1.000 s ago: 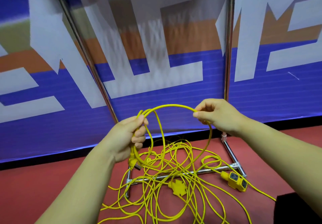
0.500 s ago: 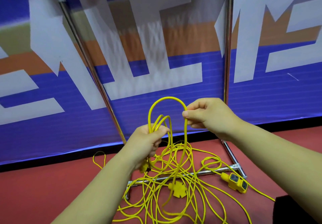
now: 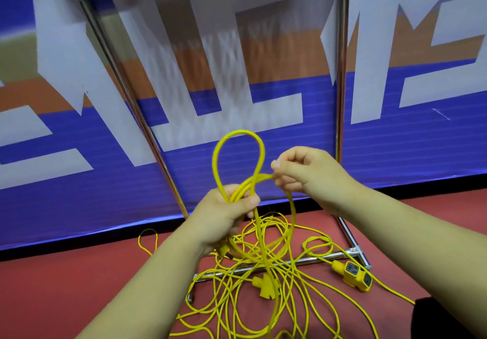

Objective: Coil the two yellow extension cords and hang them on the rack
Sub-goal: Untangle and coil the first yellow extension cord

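My left hand [image 3: 224, 214] grips a few gathered loops of yellow extension cord [image 3: 238, 138], one loop standing up above the fist. My right hand [image 3: 308, 175] pinches the same cord just right of the loops. The rest of the cord hangs down into a tangled yellow pile [image 3: 263, 299] on the red floor. In the pile lie a yellow socket block [image 3: 354, 275] at the right and a yellow branched connector [image 3: 264, 284] in the middle. The chrome rack [image 3: 341, 96] stands behind, its base bar [image 3: 303, 261] under the pile.
A blue, white and orange banner wall [image 3: 79, 180] closes the back. The rack's slanted left pole [image 3: 123, 88] runs down to the floor beside my left hand. A dark object [image 3: 448, 317] sits at the lower right corner.
My left hand rose and moved right with the gathered loops. My right hand brought the cord inward and down to it, shrinking the wide arc into a narrow upright loop.
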Demonstrator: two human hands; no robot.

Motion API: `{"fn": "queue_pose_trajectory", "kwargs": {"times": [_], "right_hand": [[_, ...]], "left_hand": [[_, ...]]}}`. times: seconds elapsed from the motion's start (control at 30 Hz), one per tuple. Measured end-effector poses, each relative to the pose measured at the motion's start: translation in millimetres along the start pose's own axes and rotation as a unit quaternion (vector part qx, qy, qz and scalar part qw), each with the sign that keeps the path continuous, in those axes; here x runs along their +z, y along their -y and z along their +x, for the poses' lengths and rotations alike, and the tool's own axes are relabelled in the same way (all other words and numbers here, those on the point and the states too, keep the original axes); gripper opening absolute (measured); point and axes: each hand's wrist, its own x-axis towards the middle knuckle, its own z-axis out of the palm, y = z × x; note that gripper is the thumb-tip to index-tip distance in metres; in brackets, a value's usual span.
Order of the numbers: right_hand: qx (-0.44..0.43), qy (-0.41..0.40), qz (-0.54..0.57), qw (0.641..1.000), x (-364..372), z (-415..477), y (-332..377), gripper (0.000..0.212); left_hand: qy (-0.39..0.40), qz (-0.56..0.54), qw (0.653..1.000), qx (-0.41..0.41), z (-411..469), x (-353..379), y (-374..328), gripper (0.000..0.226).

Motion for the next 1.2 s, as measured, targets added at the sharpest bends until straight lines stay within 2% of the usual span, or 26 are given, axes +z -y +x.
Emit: {"fn": "queue_pose_trajectory", "kwargs": {"times": [0.1, 0.17, 0.23, 0.37, 0.57, 0.67, 0.8, 0.87, 0.93, 1.0, 1.07, 1.13, 1.2], "right_hand": [[0.010, 0.073, -0.102, 0.992, -2.8, -3.0, -14.3, 0.021], [0.027, 0.123, -0.195, 0.973, -0.5, -7.1, -27.4, 0.027], [0.041, 0.165, -0.241, 0.955, 4.9, -10.5, -38.6, 0.031], [0.045, 0.209, -0.257, 0.942, 15.3, -12.6, -50.3, 0.030], [0.017, 0.176, -0.193, 0.965, 25.4, -8.3, -51.0, 0.025], [0.005, 0.102, -0.128, 0.987, 27.1, -8.1, -44.4, 0.019], [0.006, -0.097, -0.089, 0.991, 20.4, 4.0, -38.9, 0.011], [0.001, -0.176, -0.167, 0.970, 7.1, 12.8, -45.0, 0.008], [0.002, -0.198, -0.327, 0.924, -9.0, 19.0, -54.1, 0.005], [0.026, -0.160, -0.440, 0.883, -17.0, 20.4, -60.0, 0.007], [0.038, -0.076, -0.512, 0.855, -16.2, 19.8, -62.7, 0.008], [0.037, 0.062, -0.523, 0.849, -8.0, 17.6, -62.5, 0.007], [0.052, 0.182, -0.485, 0.854, 2.2, 11.7, -55.5, 0.007]], "left_hand": [[-0.047, -0.112, 0.992, 0.027, 0.4, -14.4, -9.7, 0.012], [-0.075, -0.176, 0.980, 0.047, -0.8, -22.1, -16.6, 0.013], [-0.092, -0.220, 0.969, 0.064, -2.6, -26.9, -22.0, 0.011], [-0.110, -0.264, 0.954, 0.092, -5.4, -32.9, -26.7, 0.008], [-0.150, -0.295, 0.940, 0.088, -5.5, -48.9, -25.1, 0.006], [-0.195, -0.264, 0.944, 0.033, -1.7, -63.9, -17.1, 0.016], [-0.219, -0.146, 0.959, -0.104, 0.9, -67.6, -0.5, 0.020], [-0.217, -0.121, 0.960, -0.131, 1.4, -64.6, 2.8, 0.024], [-0.222, -0.131, 0.958, -0.129, 0.7, -64.5, -0.4, 0.030], [-0.221, -0.162, 0.956, -0.107, -1.0, -66.5, -5.7, 0.034], [-0.203, -0.190, 0.958, -0.075, -2.6, -65.5, -10.5, 0.035], [-0.184, -0.193, 0.963, -0.039, -4.6, -62.1, -13.1, 0.034], [-0.168, -0.172, 0.971, -0.011, -5.7, -56.8, -14.4, 0.032]]}}
